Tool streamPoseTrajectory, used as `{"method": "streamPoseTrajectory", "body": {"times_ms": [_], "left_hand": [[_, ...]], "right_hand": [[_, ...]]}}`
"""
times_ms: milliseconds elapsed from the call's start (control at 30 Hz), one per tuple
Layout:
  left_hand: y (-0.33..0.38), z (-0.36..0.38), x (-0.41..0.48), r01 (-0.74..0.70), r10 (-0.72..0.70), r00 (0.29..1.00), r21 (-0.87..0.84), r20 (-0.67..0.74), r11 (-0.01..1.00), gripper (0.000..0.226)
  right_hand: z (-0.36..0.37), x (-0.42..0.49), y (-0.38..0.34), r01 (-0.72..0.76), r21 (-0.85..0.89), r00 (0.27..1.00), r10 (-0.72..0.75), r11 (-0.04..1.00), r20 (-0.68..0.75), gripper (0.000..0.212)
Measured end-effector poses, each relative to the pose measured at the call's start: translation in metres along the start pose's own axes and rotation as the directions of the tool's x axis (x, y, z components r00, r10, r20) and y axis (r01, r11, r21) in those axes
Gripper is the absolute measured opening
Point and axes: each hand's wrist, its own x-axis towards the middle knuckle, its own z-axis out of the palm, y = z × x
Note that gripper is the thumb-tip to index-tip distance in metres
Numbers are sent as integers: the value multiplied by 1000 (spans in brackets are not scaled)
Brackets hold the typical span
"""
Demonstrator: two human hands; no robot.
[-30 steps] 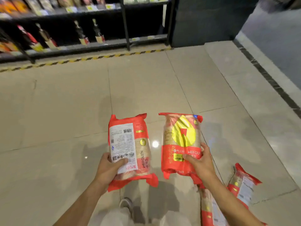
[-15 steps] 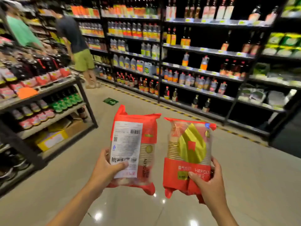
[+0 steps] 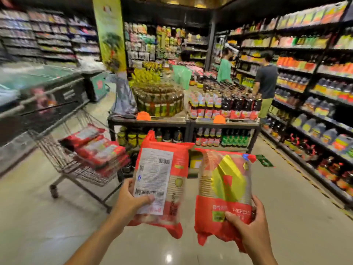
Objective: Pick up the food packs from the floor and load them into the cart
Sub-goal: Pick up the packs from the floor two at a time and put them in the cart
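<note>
My left hand [image 3: 129,201] grips a red food pack [image 3: 162,180] by its lower left side, white label facing me. My right hand [image 3: 248,222] holds a second red pack [image 3: 223,190] with a yellow-green emblem, gripped at its lower right corner. Both packs are upright at chest height, side by side. A wire shopping cart [image 3: 63,159] stands ahead to the left, with several red packs [image 3: 97,148] stacked inside it. The packs left on the floor are out of view.
A low display table [image 3: 183,121] of bottles stands straight ahead, right of the cart. A chest freezer [image 3: 38,96] runs along the left. Bottle shelves [image 3: 315,111] line the right aisle. Two people [image 3: 265,83] stand at the far right.
The view has swung left and up from the floor to the aisle, bringing the cart into sight. Both hands keep their packs, held the same way.
</note>
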Motion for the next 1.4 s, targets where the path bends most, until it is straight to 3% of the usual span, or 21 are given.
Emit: {"method": "streamPoseTrajectory", "body": {"times_ms": [100, 267, 533, 700, 867, 1000, 1167, 1300, 1400], "left_hand": [[-12, -105, 25, 6, -3, 992, 21, -127, 1000, 68], [-24, -240, 66, 57, -48, 951, 20, -306, 998, 72], [-40, -362, 168, 115, -121, 886, -41, -447, 993, 89], [-27, -420, 273, 126, -126, 860, -34, -494, 992, 82], [-12, -466, 383, 140, -129, 865, -13, -484, 990, 74], [-11, -484, 479, 164, -159, 880, -28, -448, 986, 80], [-34, -509, 604, 244, -239, 921, -21, -307, 969, 105], [-68, -522, 731, 315, -302, 943, 76, -143, 946, 77], [-106, -530, 813, 400, -402, 916, 146, -18, 905, 86]], "right_hand": [[111, 0, -9, 14, 18, 992, -16, 1000, 126, 94], [267, 1, -23, 15, 14, 959, -18, 1000, 284, 95], [470, 56, -14, -15, 35, 894, -3, 999, 448, 87], [595, 124, -11, -57, 72, 861, 12, 996, 509, 88], [698, 191, -30, -93, 87, 841, 31, 992, 541, 126], [757, 248, -29, -110, 61, 857, 64, 992, 512, 112], [813, 301, -4, -200, -52, 865, 201, 979, 460, 135], [862, 324, 32, -233, -84, 908, 248, 969, 339, 118], [908, 342, 72, -333, -94, 936, 341, 938, 88, 115]]}}
